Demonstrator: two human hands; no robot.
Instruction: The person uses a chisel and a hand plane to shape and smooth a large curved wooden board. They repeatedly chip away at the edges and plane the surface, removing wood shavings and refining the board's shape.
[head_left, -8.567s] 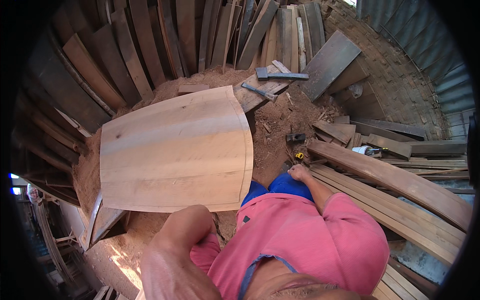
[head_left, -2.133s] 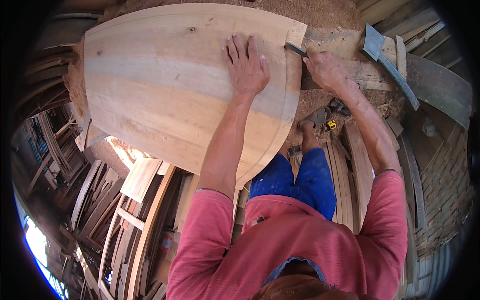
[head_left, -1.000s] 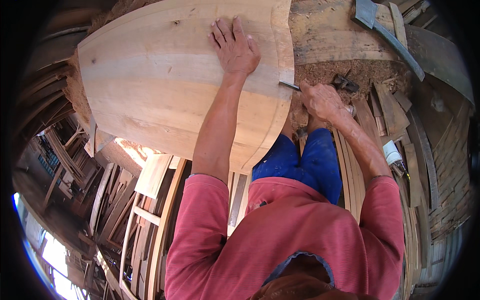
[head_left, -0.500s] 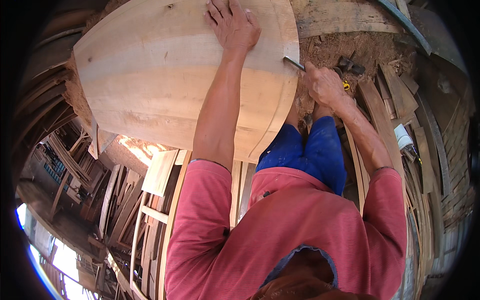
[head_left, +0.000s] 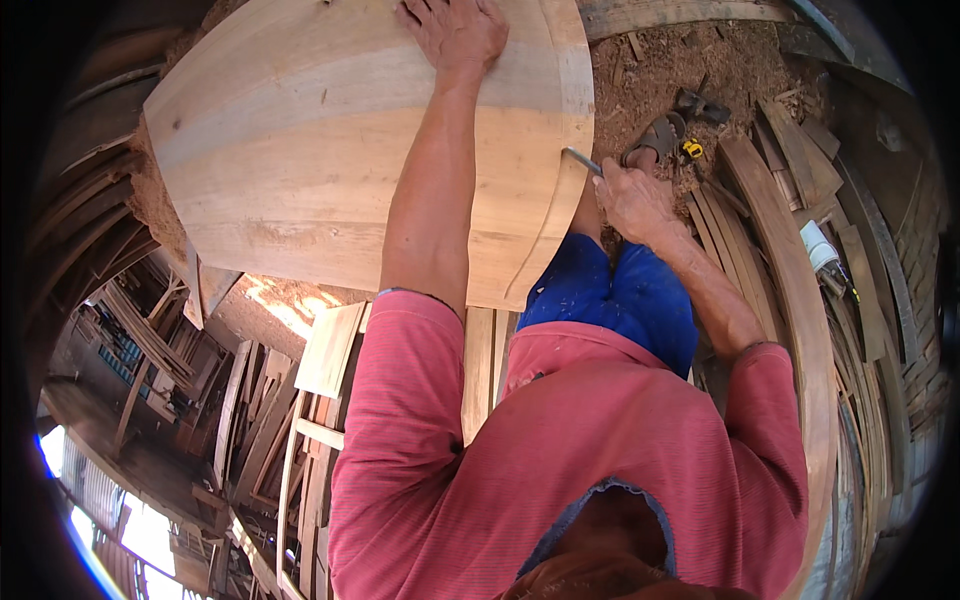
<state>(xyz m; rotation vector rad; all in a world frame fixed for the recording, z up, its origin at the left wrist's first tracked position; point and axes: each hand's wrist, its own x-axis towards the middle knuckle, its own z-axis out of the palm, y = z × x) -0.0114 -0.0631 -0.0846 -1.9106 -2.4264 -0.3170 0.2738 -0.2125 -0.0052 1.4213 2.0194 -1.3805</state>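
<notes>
Your large curved panel of pale glued boards (head_left: 330,150) fills the upper left of the view. Your left hand (head_left: 455,30) lies on it at the 12 o'clock edge, fingers spread and palm pressed flat, apparently steadying it. Your right hand (head_left: 630,200) sits at 3 o'clock of the panel, just off its curved right edge, closed around a slim metal tool (head_left: 582,162) whose tip touches that edge. Whether it is a chisel or a marking tool cannot be told.

Judgement: the step in hand is work along the panel's right edge, roughly midway down the curve. The next move calls for the flat hand to keep the panel from shifting while the tool follows the curve toward you; your blue-clad knees (head_left: 610,295) sit close under that edge and leave little room for the stroke.

Outward, at 1 o'clock, the ground is covered in sawdust (head_left: 680,60), with a sandalled foot (head_left: 655,138) and a small yellow-and-black object (head_left: 690,150) just beside it. From 2 to 4 o'clock long bent wooden strips (head_left: 790,290) lie stacked, with a white cylindrical item (head_left: 820,245) among them. At 7 o'clock wooden frames and slats (head_left: 300,420) stand below the panel.
</notes>
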